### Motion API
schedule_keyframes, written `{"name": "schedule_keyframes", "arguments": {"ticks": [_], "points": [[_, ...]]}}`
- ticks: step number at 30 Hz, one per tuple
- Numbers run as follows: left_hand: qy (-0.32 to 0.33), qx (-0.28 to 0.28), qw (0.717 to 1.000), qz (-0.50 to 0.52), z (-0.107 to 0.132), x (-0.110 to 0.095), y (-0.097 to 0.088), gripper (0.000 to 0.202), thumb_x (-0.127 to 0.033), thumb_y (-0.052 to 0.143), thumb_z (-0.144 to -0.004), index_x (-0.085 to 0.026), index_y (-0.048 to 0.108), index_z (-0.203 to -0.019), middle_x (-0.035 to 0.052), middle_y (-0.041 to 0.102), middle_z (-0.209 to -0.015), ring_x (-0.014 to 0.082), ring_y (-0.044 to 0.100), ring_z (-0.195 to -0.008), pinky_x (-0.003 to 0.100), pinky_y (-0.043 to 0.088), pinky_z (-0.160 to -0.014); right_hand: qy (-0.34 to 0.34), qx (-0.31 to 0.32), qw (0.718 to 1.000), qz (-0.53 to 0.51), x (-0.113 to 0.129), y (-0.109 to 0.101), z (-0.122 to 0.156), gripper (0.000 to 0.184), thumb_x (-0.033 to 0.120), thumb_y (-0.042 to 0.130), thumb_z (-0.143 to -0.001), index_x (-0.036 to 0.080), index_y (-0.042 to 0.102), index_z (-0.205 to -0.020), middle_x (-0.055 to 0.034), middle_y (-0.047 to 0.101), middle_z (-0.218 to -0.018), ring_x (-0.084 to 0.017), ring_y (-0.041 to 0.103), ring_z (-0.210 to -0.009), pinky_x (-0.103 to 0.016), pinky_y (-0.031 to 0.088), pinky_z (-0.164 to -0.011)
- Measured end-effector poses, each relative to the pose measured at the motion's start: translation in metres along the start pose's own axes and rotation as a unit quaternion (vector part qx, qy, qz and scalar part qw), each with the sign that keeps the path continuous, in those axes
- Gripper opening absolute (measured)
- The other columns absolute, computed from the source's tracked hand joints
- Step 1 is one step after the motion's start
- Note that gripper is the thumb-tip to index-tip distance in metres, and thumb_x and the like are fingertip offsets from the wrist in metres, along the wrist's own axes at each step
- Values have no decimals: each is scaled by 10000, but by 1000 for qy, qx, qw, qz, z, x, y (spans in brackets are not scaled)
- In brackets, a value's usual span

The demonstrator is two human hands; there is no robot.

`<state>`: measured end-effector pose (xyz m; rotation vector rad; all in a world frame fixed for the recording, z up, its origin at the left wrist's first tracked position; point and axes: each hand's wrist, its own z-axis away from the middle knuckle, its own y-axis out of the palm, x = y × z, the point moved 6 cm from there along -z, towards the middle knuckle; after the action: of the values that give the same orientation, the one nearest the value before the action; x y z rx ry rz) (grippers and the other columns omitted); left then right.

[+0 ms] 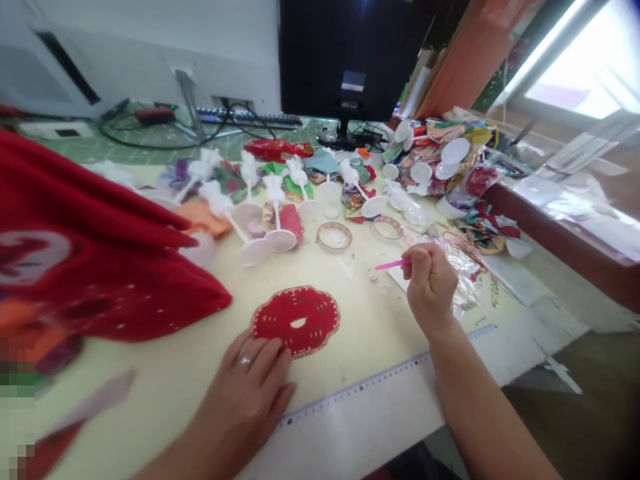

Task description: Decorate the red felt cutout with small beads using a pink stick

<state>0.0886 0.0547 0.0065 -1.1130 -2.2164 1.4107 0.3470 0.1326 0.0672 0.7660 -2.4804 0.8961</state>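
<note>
One left hand [245, 390] (one ring [245, 362] on it) and one right hand [431, 287] show, with one pink stick [393, 265], one red gold-trimmed fabric disc [296, 321], two clear rings [334, 237], about seven white plastic stands [253, 252], one ruler [360, 388], one keyboard [250, 118] and one monitor [345, 60].

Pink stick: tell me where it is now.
In the head view, the pink stick is pinched in the right hand, beside the crinkled foil and above the ruler.
</note>
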Motion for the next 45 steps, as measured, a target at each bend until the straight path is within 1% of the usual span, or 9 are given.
{"name": "schedule_keyframes", "arguments": {"ticks": [4,7,10,17,24,29,33,38,45], "points": [[-16,-18,1000,15,0,2,0,210,-226,508,-877,-102,655,-959,117,641,-939,252,556,-899,561,337,-975,-24,44,996,76,-5,5,1,237,284,415,-927,177,534,-753,36,485,-518,-85,453,-448,-225,348,-478],[-16,-16,1000,16,0,3,1,213,-231,499,-884,-115,654,-971,111,650,-941,252,564,-902,565,327,-977,-41,51,992,104,-5,7,0,248,291,403,-929,179,528,-745,28,499,-519,-90,462,-445,-229,346,-477],[3,-7,1000,8,0,2,1,212,-204,494,-883,-112,644,-1001,112,654,-940,254,570,-905,565,334,-963,-52,59,990,120,-4,9,-1,249,290,400,-928,182,522,-739,25,508,-523,-90,461,-441,-228,343,-473],[17,-9,1000,6,-2,2,-2,206,-200,496,-882,-109,648,-988,117,650,-934,253,573,-885,569,341,-949,-65,82,985,137,-6,16,-1,254,287,413,-919,186,520,-712,9,541,-553,-102,479,-485,-233,344,-493],[5,-1,1000,10,-1,3,0,215,-206,483,-890,-119,652,-990,111,642,-948,251,565,-901,569,333,-961,-81,84,982,151,-5,20,1,264,301,418,-920,184,529,-711,8,554,-545,-102,470,-470,-232,333,-497],[-9,-10,1000,17,0,3,0,210,-214,491,-886,-124,656,-980,104,642,-947,245,565,-895,567,331,-975,-94,80,979,162,-5,21,1,268,304,418,-921,183,533,-711,1,571,-557,-104,476,-475,-233,322,-498],[-24,-7,999,20,1,3,1,211,-203,485,-882,-126,657,-978,105,638,-957,247,562,-909,572,324,-988,-100,79,978,167,-4,21,1,270,308,422,-919,184,533,-706,0,570,-555,-104,473,-470,-233,316,-492],[-19,-8,1000,16,1,3,1,208,-215,491,-878,-139,657,-978,101,636,-960,246,564,-914,564,323,-996,-103,86,977,167,-2,22,2,274,313,416,-921,189,530,-705,6,558,-545,-102,479,-467,-229,317,-490],[-21,-9,1000,20,1,3,2,214,-217,489,-880,-128,653,-986,108,635,-962,254,555,-911,570,320,-992,-100,95,977,160,-2,23,2,270,313,424,-916,188,528,-700,8,551,-536,-100,473,-466,-226,320,-488]]}}
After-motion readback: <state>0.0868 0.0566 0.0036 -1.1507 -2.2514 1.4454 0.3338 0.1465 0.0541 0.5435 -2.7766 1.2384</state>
